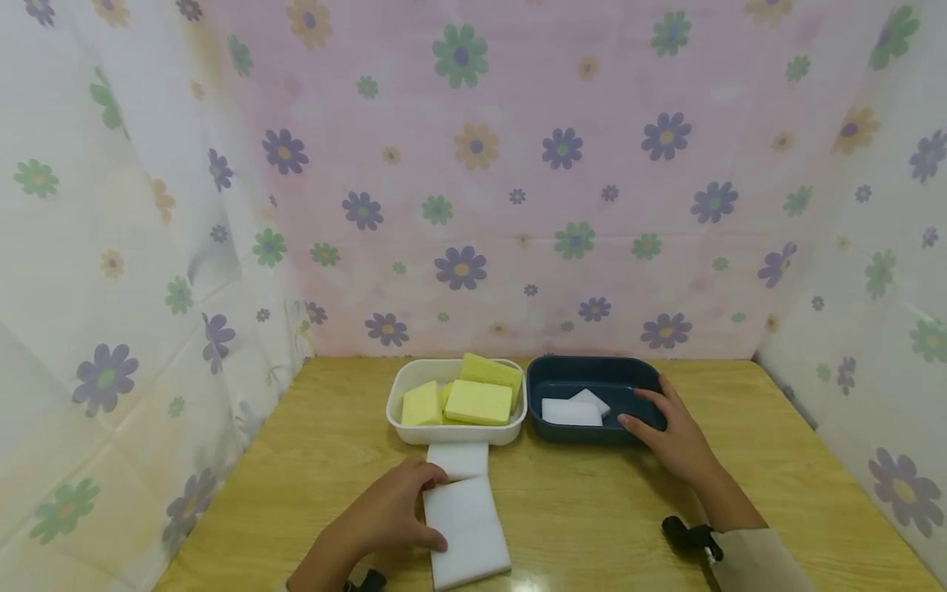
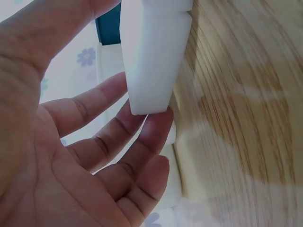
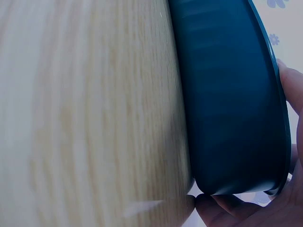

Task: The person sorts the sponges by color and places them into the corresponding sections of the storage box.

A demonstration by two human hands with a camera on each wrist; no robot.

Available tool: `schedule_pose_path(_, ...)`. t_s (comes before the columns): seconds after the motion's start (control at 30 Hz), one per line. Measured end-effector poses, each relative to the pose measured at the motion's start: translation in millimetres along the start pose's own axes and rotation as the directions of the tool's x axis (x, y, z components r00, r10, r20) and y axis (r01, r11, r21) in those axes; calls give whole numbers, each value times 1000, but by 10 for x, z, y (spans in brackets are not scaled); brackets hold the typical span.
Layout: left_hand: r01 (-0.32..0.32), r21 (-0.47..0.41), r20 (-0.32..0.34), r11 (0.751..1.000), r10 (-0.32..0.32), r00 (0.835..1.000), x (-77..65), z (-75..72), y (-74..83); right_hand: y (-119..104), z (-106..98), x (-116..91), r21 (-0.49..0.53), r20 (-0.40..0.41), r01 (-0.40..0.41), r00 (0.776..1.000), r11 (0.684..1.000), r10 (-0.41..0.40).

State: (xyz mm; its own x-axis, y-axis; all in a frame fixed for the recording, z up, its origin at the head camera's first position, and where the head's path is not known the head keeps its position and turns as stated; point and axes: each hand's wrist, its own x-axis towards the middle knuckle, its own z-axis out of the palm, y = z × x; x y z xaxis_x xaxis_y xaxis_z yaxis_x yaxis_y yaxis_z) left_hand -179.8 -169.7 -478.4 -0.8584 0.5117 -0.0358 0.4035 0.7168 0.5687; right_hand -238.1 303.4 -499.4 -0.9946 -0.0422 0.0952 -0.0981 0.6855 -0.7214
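Fingers (image 2: 142, 142) of the left hand (image 1: 385, 518) curl loosely against the edge of a white sponge (image 1: 466, 530) lying flat on the bench (image 1: 592, 510), thumb at its far corner, a light grip rather than a lift. A second white sponge (image 1: 459, 459) lies just beyond, touching it. The right hand (image 1: 676, 440) holds the near right rim of the dark tub (image 1: 592, 374), fingers bent over the edge; two white sponges (image 1: 573, 409) sit inside. Beside it, the white tub (image 1: 451, 436) holds yellow sponges (image 1: 477, 399). No writing is legible.
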Motion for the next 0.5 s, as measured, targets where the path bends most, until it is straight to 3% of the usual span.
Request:
schedule_pose_path(0.3, 21, 12, -9, 1000, -21, 1000, 32, -51, 14, 12, -33, 36, 6, 6, 11, 1000, 1000, -11)
schedule_pose_path(0.5, 38, -53, 6, 998, -38, 999, 33, -63, -8, 23, -16, 20, 10, 13, 15, 1000, 1000, -16)
